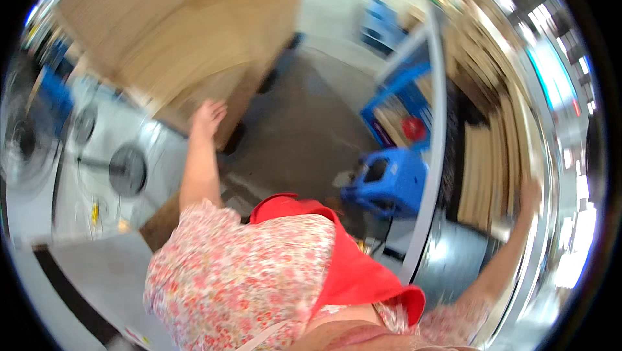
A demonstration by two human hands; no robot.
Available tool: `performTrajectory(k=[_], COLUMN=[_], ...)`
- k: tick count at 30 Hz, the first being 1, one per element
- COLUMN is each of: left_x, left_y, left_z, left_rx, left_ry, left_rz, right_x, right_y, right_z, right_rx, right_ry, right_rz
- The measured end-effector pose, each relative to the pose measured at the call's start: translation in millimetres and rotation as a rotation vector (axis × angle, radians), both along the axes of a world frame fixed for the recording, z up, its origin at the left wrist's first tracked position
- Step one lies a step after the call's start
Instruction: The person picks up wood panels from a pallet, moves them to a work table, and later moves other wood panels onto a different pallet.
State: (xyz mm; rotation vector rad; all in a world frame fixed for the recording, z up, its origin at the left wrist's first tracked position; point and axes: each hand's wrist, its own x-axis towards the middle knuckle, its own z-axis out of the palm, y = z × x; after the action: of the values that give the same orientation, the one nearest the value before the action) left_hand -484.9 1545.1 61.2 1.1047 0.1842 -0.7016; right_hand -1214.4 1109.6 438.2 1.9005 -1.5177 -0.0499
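In the head view, the left hand (208,116), fingers loosely bent, is at the near edge of a large, open brown cardboard box (220,33) at upper left — blur hides whether it grips. The right hand (530,195) reaches beside upright flat brown cardboard pieces (483,173) at far right — its grip I cannot tell. A blue plastic stool (403,182) stands between.

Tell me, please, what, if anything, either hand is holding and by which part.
The left hand appears to hold nothing, near the large brown box. The right hand is by the brown sheets; blur hides any hold.
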Motion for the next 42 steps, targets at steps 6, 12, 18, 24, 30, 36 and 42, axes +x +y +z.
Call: performTrajectory(k=[6,12,18,24,30,36,42], left_x=[9.7,-12.7,-36.7,-49.2,-64.6,-119.9,-242.2], left_y=[-30.0,-55.5,-77.7,-102.2,-127.9,-177.7,-237.6], left_z=[-25.4,-31.1,-15.0,-4.9,10.8,46.3,110.9], left_rx=[0.081,0.145,0.218,0.282,0.343,0.221,-0.012], left_ry=[0.068,0.025,-0.014,-0.058,-0.115,-0.194,-0.317], left_rz=[-0.143,-0.257,-0.289,-0.364,-0.463,-0.712,-1.198], right_x=[52.0,46.5,-2.6,-33.2,-28.6,-30.8,-48.1], right_y=[45.3,59.3,54.8,65.9,46.1,44.4,91.2], right_z=[12.3,14.8,5.6,9.6,25.3,29.7,23.2], right_rx=[0.001,-0.078,-0.077,-0.096,-0.071,-0.136,-0.24], right_ry=[-0.261,-0.55,-0.838,-1.201,-1.607,-2.06,-2.302], right_rz=[-0.234,-0.091,-0.083,-0.024,-0.324,-0.273,-0.002])
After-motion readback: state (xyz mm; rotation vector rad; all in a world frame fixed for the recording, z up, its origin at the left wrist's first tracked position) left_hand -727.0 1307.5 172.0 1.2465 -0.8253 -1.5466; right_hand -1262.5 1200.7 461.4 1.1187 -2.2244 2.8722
